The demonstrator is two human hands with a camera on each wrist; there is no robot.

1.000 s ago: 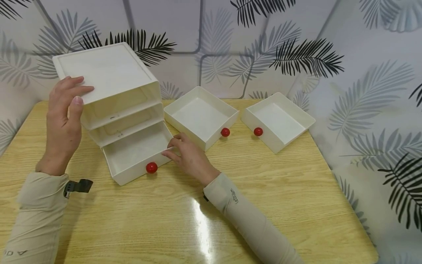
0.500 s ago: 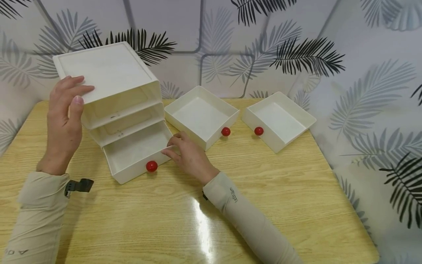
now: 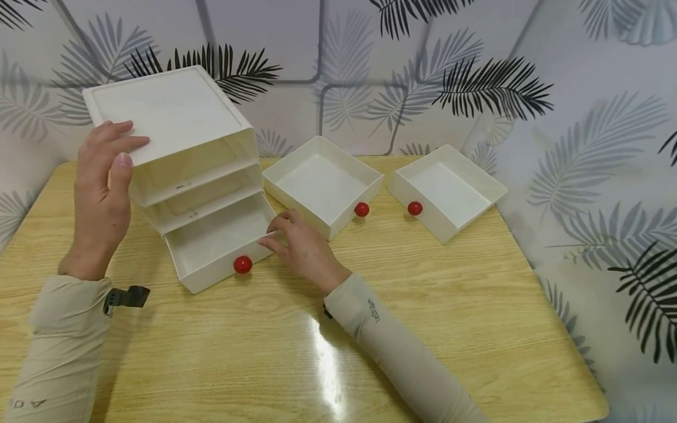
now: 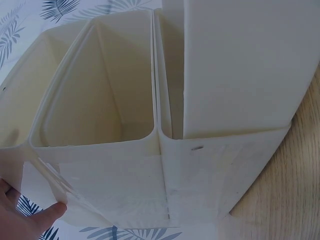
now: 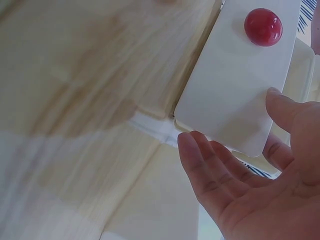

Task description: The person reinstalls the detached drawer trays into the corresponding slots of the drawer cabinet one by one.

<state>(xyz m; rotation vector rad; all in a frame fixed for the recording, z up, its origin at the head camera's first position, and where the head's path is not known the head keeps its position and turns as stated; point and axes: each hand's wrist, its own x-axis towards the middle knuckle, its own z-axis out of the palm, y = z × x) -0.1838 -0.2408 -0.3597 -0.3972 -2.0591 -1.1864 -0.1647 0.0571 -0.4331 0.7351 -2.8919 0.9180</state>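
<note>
A white drawer cabinet (image 3: 174, 111) stands at the left of the table, its top two slots without drawers. From the bottom slot a white drawer (image 3: 214, 258) with a red knob (image 3: 243, 264) sticks out, nothing visible inside it. My left hand (image 3: 103, 194) rests on the cabinet's upper left edge, fingers straight over the top. In the left wrist view its thumb (image 4: 52, 212) lies against the cabinet's side. My right hand (image 3: 304, 249) pinches the drawer's front right corner, with the thumb on the front panel and other fingers along the side.
Two loose white drawers with red knobs, one in the middle (image 3: 325, 188) and one farther right (image 3: 449, 191), sit near the back of the wooden table (image 3: 449, 329). Behind them rises a wall covering (image 3: 359, 59) with a leaf pattern.
</note>
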